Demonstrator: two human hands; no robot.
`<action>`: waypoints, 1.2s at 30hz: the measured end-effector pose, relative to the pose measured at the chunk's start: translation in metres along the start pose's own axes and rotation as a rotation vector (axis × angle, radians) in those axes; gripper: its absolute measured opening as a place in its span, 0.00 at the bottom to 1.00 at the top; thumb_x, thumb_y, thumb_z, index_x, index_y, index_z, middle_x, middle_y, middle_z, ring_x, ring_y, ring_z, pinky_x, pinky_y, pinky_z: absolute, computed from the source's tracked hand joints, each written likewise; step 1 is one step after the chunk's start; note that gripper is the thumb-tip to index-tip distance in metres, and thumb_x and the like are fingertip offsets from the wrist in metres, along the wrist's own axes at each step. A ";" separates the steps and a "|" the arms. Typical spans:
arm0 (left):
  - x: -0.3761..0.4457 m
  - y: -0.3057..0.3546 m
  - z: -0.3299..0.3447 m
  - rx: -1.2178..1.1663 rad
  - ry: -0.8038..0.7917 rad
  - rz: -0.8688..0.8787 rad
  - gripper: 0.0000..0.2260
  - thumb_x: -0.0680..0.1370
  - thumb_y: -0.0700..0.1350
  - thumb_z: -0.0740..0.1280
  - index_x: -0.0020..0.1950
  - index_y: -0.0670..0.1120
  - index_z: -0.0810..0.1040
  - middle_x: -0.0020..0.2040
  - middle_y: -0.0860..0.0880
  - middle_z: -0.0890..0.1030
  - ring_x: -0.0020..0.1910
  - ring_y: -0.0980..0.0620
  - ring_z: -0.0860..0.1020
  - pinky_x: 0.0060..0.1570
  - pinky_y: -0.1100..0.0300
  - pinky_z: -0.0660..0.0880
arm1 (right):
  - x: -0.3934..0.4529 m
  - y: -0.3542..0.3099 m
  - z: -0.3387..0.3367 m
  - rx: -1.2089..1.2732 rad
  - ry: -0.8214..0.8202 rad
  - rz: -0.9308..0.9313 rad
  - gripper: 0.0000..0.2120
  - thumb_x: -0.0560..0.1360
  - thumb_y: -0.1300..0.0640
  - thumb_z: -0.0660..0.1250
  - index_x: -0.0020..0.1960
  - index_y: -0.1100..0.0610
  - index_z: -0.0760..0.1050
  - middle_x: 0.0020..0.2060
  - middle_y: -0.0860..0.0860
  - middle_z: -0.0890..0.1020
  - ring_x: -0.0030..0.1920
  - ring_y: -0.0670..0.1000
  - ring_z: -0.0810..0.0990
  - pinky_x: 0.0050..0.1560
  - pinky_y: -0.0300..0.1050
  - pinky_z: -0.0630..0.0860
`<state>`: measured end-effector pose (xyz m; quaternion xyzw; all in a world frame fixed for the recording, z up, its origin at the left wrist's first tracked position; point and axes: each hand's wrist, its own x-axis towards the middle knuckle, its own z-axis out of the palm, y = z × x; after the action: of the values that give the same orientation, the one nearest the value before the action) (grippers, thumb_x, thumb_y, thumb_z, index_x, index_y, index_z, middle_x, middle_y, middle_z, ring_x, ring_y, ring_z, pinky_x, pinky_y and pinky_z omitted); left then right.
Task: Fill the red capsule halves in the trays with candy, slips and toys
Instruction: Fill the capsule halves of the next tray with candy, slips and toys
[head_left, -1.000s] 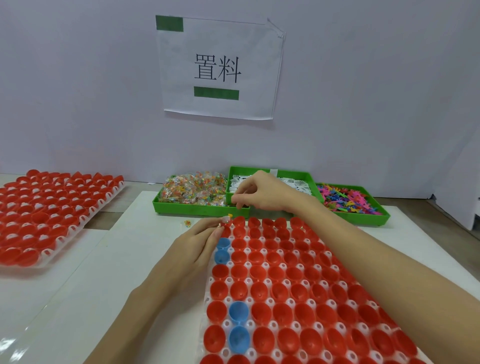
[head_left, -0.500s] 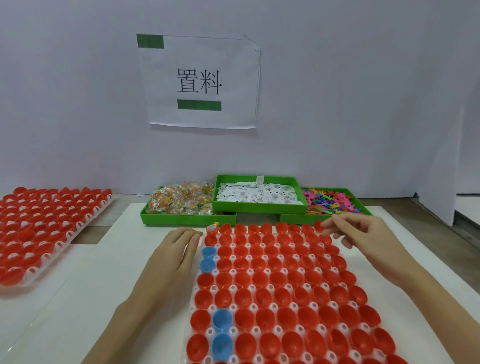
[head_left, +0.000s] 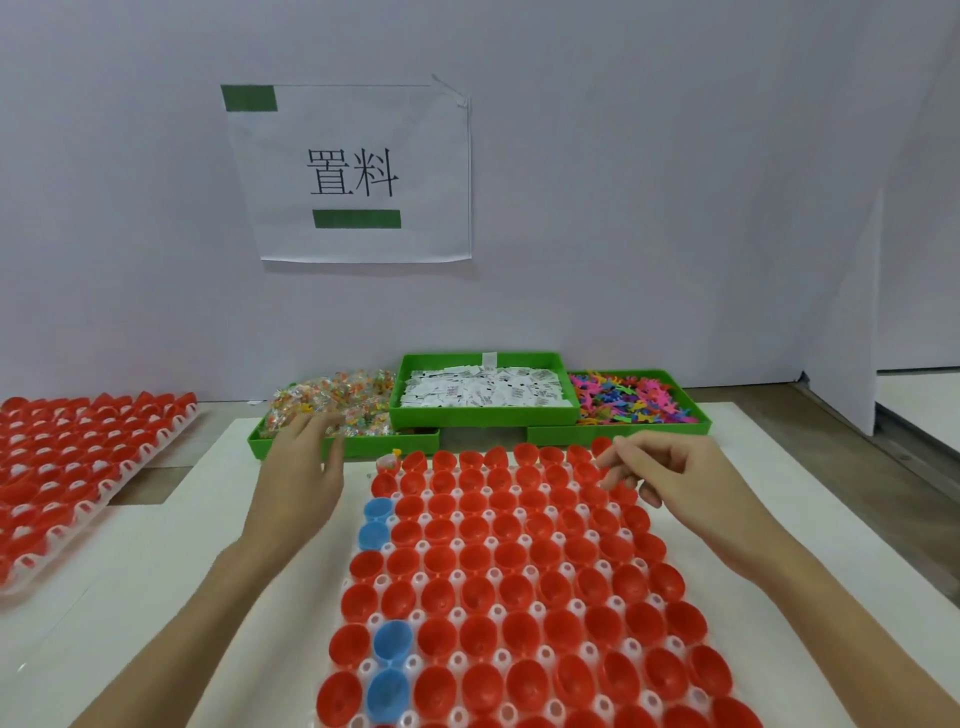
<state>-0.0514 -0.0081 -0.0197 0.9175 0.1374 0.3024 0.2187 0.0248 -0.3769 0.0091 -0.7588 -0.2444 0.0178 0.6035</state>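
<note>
A clear tray (head_left: 589, 605) of red halves (head_left: 524, 558) lies on the white tabletop (head_left: 156, 582), running from the near edge of view toward three green bins at the far side; a few blue halves (head_left: 390, 640) sit in its left column. Bare white tabletop lies open to the left of the tray, and a narrower strip to its right. The left hand (head_left: 301, 483) hovers left of the tray's far-left corner, fingers straight and spread, holding nothing, its fingertips over the near rim of the candy bin (head_left: 343, 441). The right hand (head_left: 675, 480) hangs over the tray's far-right corner, fingers loosely curled with thumb and forefinger close together; whether they pinch anything cannot be told. The red halves stand open side up, and most look hollow. A small yellow bit (head_left: 397, 453) shows at the far-left corner cup. The slip bin (head_left: 485, 415) sits in the middle, raised a little, with the toy bin (head_left: 618, 428) to its right, both just beyond the tray's far edge. A second tray (head_left: 78, 467) of red halves lies well apart at the left, on a separate surface
</note>
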 end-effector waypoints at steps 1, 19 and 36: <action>0.013 0.001 0.001 0.043 -0.040 0.048 0.14 0.84 0.40 0.64 0.68 0.40 0.78 0.65 0.42 0.80 0.64 0.42 0.77 0.64 0.47 0.73 | 0.000 0.000 0.002 -0.002 -0.005 -0.007 0.13 0.82 0.56 0.65 0.45 0.55 0.86 0.37 0.54 0.86 0.32 0.41 0.79 0.34 0.30 0.73; 0.079 0.002 0.023 0.280 -0.304 0.183 0.18 0.80 0.35 0.69 0.70 0.45 0.79 0.57 0.44 0.86 0.55 0.45 0.82 0.55 0.52 0.78 | 0.000 0.000 -0.001 -0.075 -0.015 -0.040 0.13 0.83 0.55 0.65 0.44 0.53 0.86 0.35 0.51 0.86 0.34 0.43 0.81 0.35 0.30 0.73; 0.067 0.009 0.017 0.367 -0.181 0.279 0.06 0.80 0.39 0.70 0.47 0.46 0.87 0.43 0.49 0.86 0.44 0.49 0.82 0.45 0.52 0.81 | -0.001 0.001 0.001 -0.123 -0.016 0.005 0.13 0.83 0.54 0.65 0.44 0.53 0.85 0.34 0.51 0.86 0.32 0.42 0.81 0.35 0.29 0.73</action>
<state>0.0123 0.0045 0.0057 0.9754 0.0416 0.2161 0.0161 0.0233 -0.3763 0.0077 -0.7949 -0.2479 0.0101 0.5538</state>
